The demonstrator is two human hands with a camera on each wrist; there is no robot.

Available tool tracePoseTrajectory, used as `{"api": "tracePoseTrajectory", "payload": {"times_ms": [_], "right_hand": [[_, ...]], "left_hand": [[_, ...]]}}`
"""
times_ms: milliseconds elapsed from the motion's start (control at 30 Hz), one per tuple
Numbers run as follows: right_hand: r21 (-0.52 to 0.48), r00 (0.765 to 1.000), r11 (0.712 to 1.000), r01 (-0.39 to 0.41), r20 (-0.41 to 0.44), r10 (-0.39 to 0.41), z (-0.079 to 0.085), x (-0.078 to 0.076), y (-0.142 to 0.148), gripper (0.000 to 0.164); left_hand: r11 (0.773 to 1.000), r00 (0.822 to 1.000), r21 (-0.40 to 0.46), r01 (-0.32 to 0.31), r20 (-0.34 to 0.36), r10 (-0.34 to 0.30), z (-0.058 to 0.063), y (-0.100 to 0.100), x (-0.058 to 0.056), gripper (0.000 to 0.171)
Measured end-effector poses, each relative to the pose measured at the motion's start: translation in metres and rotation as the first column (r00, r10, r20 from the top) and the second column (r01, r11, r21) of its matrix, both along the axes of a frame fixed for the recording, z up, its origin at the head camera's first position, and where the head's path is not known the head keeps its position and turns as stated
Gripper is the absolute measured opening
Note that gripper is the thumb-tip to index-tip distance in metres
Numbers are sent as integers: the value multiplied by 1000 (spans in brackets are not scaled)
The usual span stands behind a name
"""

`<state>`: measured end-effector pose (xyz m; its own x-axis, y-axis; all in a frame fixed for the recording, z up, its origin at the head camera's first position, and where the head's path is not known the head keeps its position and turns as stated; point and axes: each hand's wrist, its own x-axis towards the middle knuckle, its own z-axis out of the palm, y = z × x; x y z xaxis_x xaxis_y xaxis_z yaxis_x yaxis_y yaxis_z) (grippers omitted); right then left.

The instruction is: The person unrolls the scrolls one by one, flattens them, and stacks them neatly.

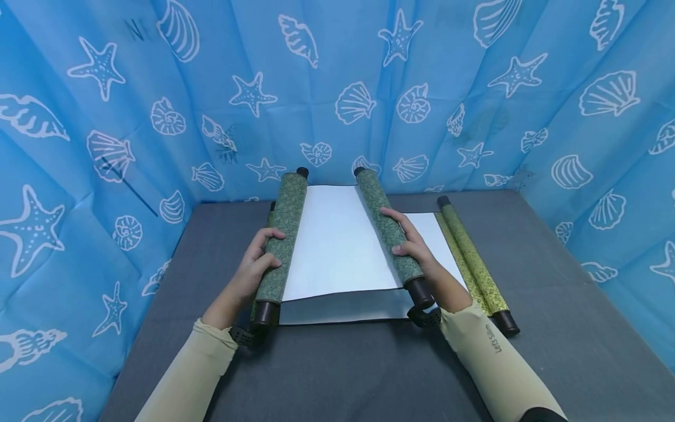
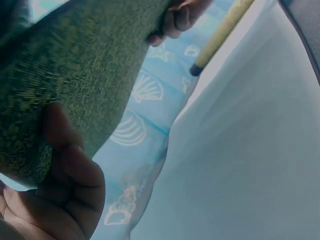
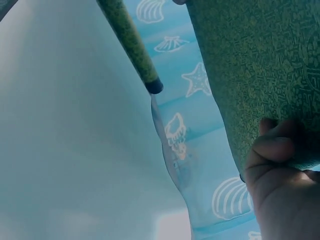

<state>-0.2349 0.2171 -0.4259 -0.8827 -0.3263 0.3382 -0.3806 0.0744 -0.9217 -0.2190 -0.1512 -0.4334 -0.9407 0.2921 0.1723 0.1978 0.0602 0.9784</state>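
A green scroll hangs partly unrolled above the table, its white sheet [image 1: 337, 246] stretched between a left roll [image 1: 290, 217] and a right roll [image 1: 382, 217] with dark end knobs. My left hand [image 1: 253, 269] grips the left roll, thumb and fingers curled on it. The right roll is held the same way by my right hand [image 1: 419, 246]. Both wrist views look from below at the scroll's patterned green backing [image 3: 250, 65]. Beneath lies a second scroll, its white sheet [image 1: 348, 308] spread out and partly covered by the upper one. Its yellow-green right roll [image 1: 474, 264] rests on the table.
Grey cloth covers the table [image 1: 559, 328]. A blue curtain [image 1: 437, 64] with white shells and starfish stands behind it and along both sides. Most of the lower scroll's left roll is hidden under the raised one.
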Motion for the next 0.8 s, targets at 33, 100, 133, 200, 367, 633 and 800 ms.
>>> {"api": "tracePoseTrajectory", "payload": {"times_ms": [33,100,133,200,367,633,800], "right_hand": [[-4,1000,1000,-3,3,3,0,0,0,83],[-11,1000,1000,-1,6,1,0,0,1,82],[-13,1000,1000,3,10,-3,0,0,2,81],[-11,1000,1000,7,11,-6,0,-1,3,80],[18,999,999,-37,7,37,-1,-3,9,77],[-110,995,992,-62,68,69,0,-2,11,54],[-65,994,998,-6,108,13,5,0,9,39]], "left_hand": [[1000,1000,1,-3,-15,3,0,0,0,44],[1000,999,-2,-6,-52,5,-2,-1,-1,45],[1000,997,-9,-7,-77,7,-3,-2,-1,46],[1000,994,-20,-8,-110,6,-5,-3,-2,49],[1000,999,13,-10,-33,11,-2,-5,-1,58],[995,999,104,7,53,-13,6,-7,-1,74],[992,999,115,45,-1,-45,4,-11,-2,73]]}}
